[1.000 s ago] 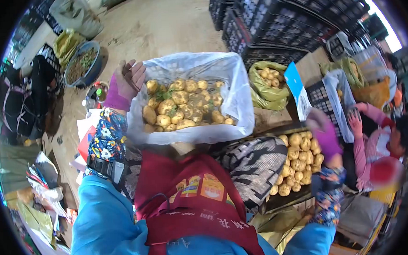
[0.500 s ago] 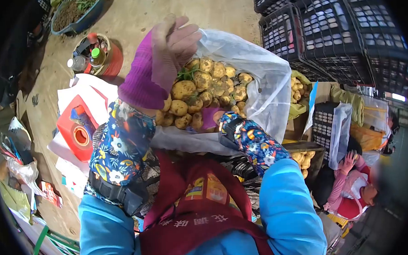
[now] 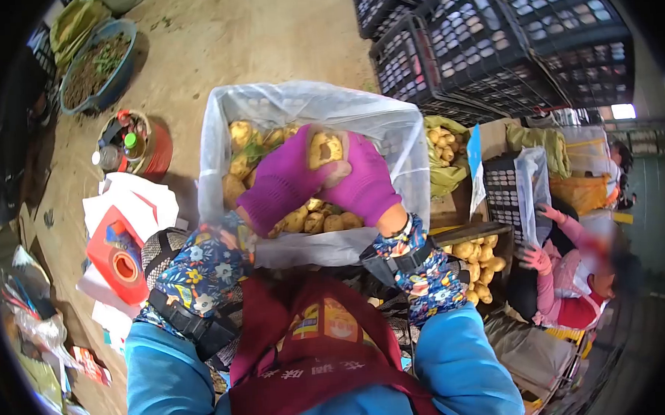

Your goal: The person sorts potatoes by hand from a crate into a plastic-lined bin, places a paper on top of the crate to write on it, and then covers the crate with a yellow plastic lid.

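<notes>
Both my hands wear purple gloves and meet above a crate (image 3: 218, 168) lined with clear plastic. A potato (image 3: 325, 149) with brown marks is held between them. My left hand (image 3: 282, 176) has its fingers closed against the potato's left side. My right hand (image 3: 365, 177) wraps round the other side of it. Below and around the hands lie several yellow potatoes (image 3: 313, 223) inside the crate, with a bit of green leaf at the upper left. My hands hide the middle of the heap.
Stacked black crates (image 3: 474, 42) stand upper right. A green sack (image 3: 448, 156) of potatoes and a wooden box of potatoes (image 3: 477, 264) lie right of the crate. A co-worker (image 3: 568, 263) sits farther right. At left are a red bucket (image 3: 156, 145), blue basin (image 3: 100, 69) and red box (image 3: 117, 256).
My left hand came down from the crate's upper left edge, and my right hand rose off the heap. They now meet around one potato. The view has shifted, showing the whole crate.
</notes>
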Demonstrator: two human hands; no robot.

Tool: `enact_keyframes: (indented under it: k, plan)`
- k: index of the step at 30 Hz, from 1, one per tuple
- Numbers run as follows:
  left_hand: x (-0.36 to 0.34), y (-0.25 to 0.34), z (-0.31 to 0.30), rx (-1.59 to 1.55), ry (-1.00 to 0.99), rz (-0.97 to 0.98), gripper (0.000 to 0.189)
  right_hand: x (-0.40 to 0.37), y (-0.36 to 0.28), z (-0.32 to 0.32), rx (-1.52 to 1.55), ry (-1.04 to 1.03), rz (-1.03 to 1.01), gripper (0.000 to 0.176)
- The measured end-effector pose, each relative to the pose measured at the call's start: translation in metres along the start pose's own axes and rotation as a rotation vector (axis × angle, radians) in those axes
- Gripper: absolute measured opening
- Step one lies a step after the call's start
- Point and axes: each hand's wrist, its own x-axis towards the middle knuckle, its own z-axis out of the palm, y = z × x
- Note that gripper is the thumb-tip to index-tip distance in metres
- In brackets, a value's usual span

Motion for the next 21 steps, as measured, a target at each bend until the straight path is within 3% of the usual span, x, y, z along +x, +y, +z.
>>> enact_keyframes:
  k: [3, 4, 7, 9, 10, 12, 15, 16, 17, 19, 20, 21]
  plan:
    - [0.003, -0.002, 0.003, 0.110, 0.003, -0.020, 0.041, -0.016, -0.007, -0.006, -0.138, 0.034, 0.022, 0.080]
    - [0.001, -0.015, 0.006, 0.009, 0.061, 0.066, 0.033, -0.020, -0.012, -0.010, -0.157, 0.013, 0.045, 0.081]
    - [0.010, -0.035, -0.004, -0.290, -0.092, -0.089, 0.031, -0.031, -0.018, -0.013, -0.264, 0.085, -0.028, 0.080]
    - [-0.001, -0.038, -0.010, -0.213, -0.217, 0.303, 0.037, -0.030, -0.028, -0.022, -0.428, 0.140, -0.098, 0.079]
    - [-0.006, -0.037, -0.006, -0.167, -0.191, 0.426, 0.037, -0.029, -0.027, -0.025, -0.354, 0.180, -0.165, 0.077]
    - [-0.015, 0.025, -0.025, -0.641, -0.409, -0.239, 0.037, -0.026, -0.017, -0.031, -0.205, 0.248, -0.304, 0.074]
    - [-0.012, 0.029, -0.024, -0.693, -0.318, -0.178, 0.043, -0.031, -0.004, -0.041, 0.899, 0.144, 0.364, 0.057]
    - [-0.011, 0.033, -0.029, -0.669, -0.341, -0.129, 0.054, -0.036, 0.014, -0.031, 1.024, 0.082, 0.403, 0.056]
    - [-0.008, 0.030, -0.027, -0.585, -0.315, 0.042, 0.058, -0.042, 0.031, -0.021, 1.143, 0.023, 0.450, 0.056]
    - [0.002, 0.017, -0.015, -0.414, -0.257, 0.373, 0.066, -0.046, -0.010, -0.032, 1.602, -0.089, 0.574, 0.055]
    - [0.001, 0.016, -0.013, -0.440, -0.300, 0.347, 0.079, -0.041, -0.012, -0.020, 1.520, 0.117, 0.481, 0.063]
    - [-0.002, 0.015, -0.013, -0.456, -0.308, 0.303, 0.073, -0.041, -0.002, -0.011, 1.254, 0.167, 0.375, 0.066]
